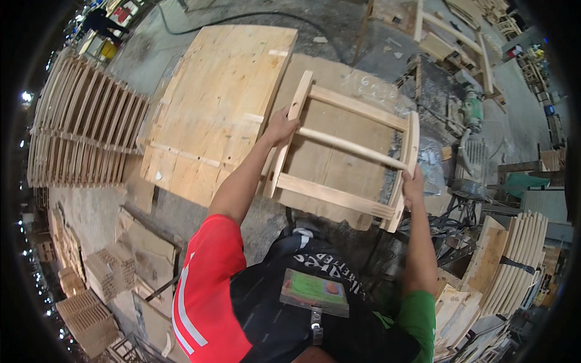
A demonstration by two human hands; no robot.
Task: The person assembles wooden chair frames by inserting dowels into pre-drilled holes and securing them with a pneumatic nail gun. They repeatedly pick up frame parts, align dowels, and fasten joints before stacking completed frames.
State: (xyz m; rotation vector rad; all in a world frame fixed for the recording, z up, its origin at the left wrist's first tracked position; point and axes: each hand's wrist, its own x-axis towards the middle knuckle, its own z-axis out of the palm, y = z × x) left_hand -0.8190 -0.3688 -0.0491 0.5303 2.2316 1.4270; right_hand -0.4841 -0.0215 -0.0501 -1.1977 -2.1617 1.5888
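A pale wooden frame [348,193], with two side rails joined by three crosspieces, is held level in front of me. My left hand [282,126] grips its left side rail near the middle, fingers wrapped round the wood. On the opposite side my right hand [413,186] is closed round the right rail, beside the end of the middle crosspiece. Beneath the frame lies a brown cardboard-covered worktop [330,159]. Whether the frame rests on that surface or hangs just over it, I cannot tell.
A large wooden panel table [224,85] adjoins on the left, with a tall stack of similar frames [85,121] beyond it. To the right are a green power tool [472,109] and bundled curved slats [514,260]. A person [104,24] stands far off at the upper left.
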